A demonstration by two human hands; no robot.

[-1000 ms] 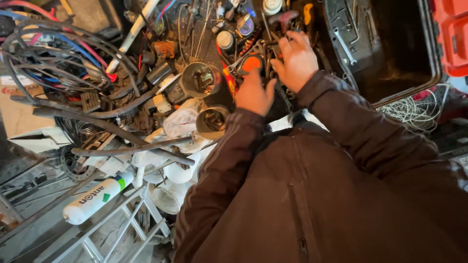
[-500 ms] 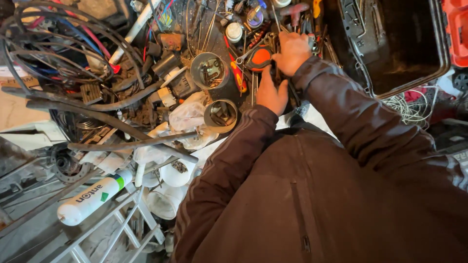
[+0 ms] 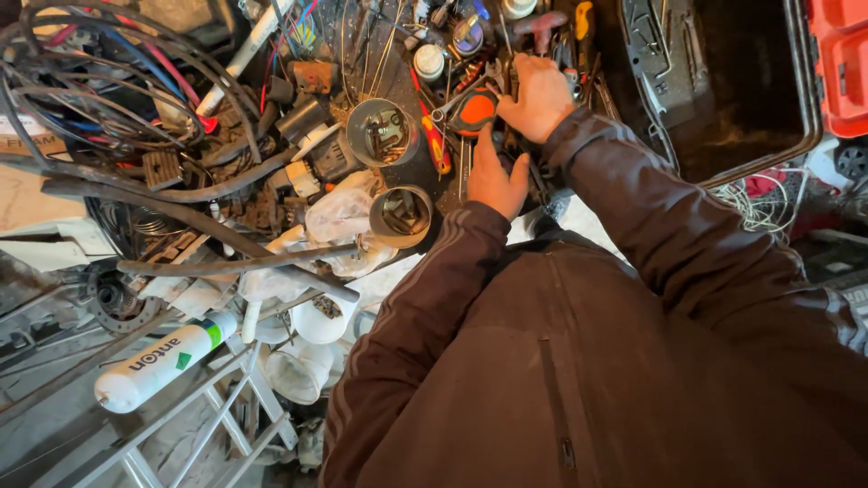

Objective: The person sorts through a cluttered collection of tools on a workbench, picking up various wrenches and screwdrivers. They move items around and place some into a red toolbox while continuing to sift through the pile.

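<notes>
My left hand [image 3: 495, 177] lies flat among the tools on a cluttered bench, fingers pointing toward an orange-and-black tool handle [image 3: 474, 110]. My right hand [image 3: 539, 96] rests curled just right of that handle, its fingers down in the heap of tools; what they grip is hidden. A red-handled screwdriver [image 3: 435, 147] lies left of my left hand. Two open metal tins [image 3: 383, 132] [image 3: 400, 216] holding small parts stand further left. Both arms are in dark brown sleeves.
A tangle of black, red and blue cables [image 3: 117, 99] fills the left. A white cartridge tube [image 3: 163, 360] lies on a metal frame at lower left. A black open case [image 3: 723, 81] sits at right, a red box [image 3: 843, 63] beyond it.
My left hand has slid down and away from the orange handle, which now lies uncovered. My right hand stays at the tools. The view has shifted slightly.
</notes>
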